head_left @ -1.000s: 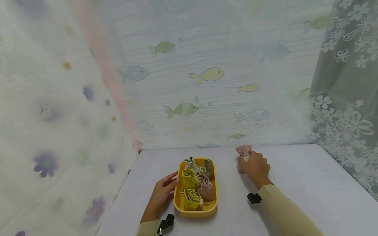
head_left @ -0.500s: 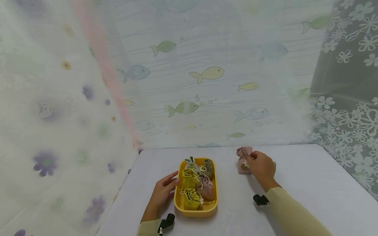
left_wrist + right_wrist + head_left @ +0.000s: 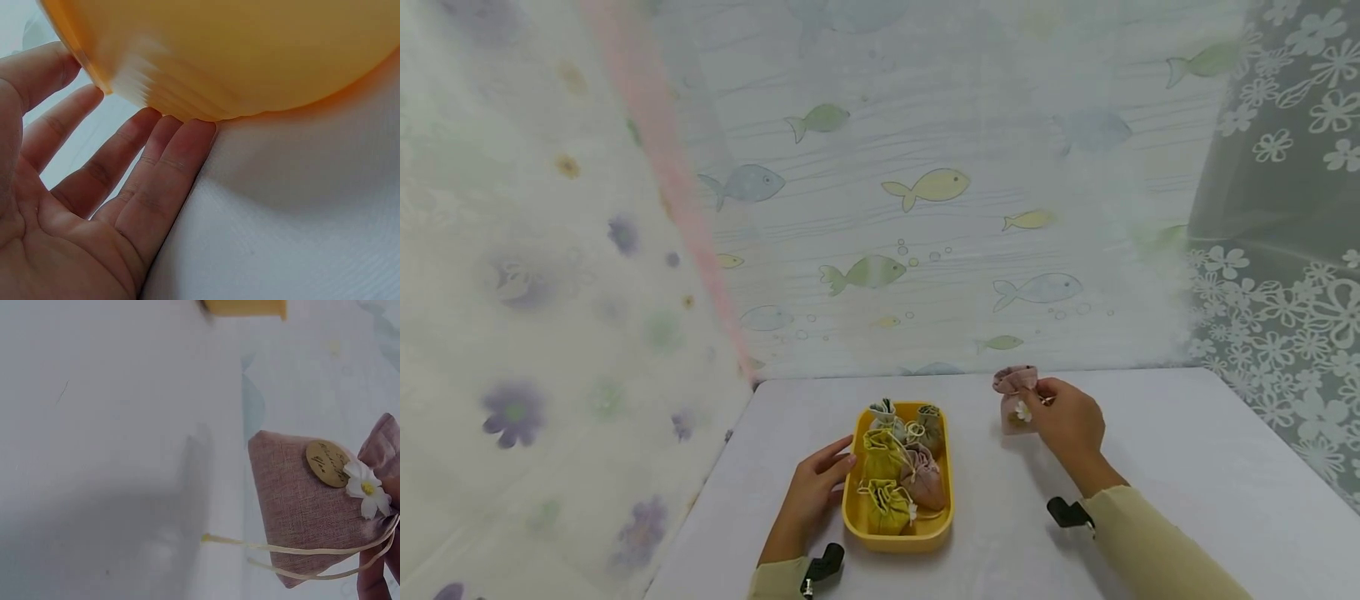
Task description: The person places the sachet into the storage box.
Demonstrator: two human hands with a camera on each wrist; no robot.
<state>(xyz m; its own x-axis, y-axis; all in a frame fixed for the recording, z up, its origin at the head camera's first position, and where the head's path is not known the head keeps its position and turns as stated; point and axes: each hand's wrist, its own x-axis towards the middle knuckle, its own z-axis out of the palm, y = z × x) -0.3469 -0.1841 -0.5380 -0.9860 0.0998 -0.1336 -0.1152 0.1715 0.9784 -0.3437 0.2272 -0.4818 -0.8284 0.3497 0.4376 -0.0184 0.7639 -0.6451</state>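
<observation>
My right hand (image 3: 1071,423) pinches a pink drawstring pouch (image 3: 1017,415) by its gathered neck. A white flower, a round tag and pale cords show on this pouch (image 3: 300,500) in the right wrist view, where it hangs clear of the table. My left hand (image 3: 812,487) rests its fingertips against the left side of a yellow tray (image 3: 898,544); in the left wrist view its fingers (image 3: 169,162) are extended along the tray wall (image 3: 250,56). Inside the tray lie two yellow-green pouches (image 3: 887,508), a pink pouch (image 3: 923,481) and two greyish pouches (image 3: 929,429).
A white cloth covers the table (image 3: 992,542). Behind it hangs a fish-print curtain (image 3: 940,275), and a flowered curtain (image 3: 550,333) drops along the left side. A black wrist mount (image 3: 1067,512) sits near the right sleeve.
The right hand has shifted slightly right and now holds the pink pouch by its neck, raised a little from the table, its flower in view. The left hand and tray keep their places.
</observation>
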